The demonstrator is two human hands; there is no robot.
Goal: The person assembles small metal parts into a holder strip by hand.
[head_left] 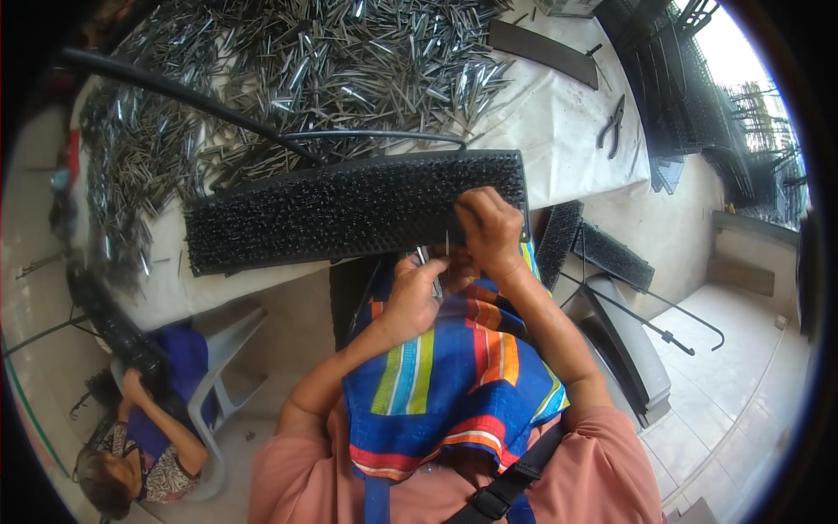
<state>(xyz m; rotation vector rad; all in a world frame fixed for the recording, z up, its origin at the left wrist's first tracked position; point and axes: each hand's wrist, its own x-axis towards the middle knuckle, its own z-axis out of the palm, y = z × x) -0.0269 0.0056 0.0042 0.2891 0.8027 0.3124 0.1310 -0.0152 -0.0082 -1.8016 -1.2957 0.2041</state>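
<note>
Working with both hands at the black bristled board [340, 210], set at a slight slant over the near edge of the white cloth [567, 162]. Gripping a few thin, shiny strips [422, 256] in the left hand [414, 295], just below the board's lower edge, thumb and fingers closed on them. Holding the right hand [491, 229] in front of the board's right end, near the left one but higher, fingers curled together; impossible to tell about anything pinched between them. Wearing a blue striped apron [449, 375], below the board. Beyond the board, a wide loose heap [349, 79] of dark strips. Along the board's far edge, a thin curved bar [384, 134]; from its upper left, a long black rod [175, 92]. Beyond the board to the right, pliers [613, 128] and a flat dark plate [546, 52]. Right of the board and lower, more bristled panels [615, 255]. Well below the board to the left, a seated co-worker [157, 463], hands by a long black piece [118, 323].
</note>
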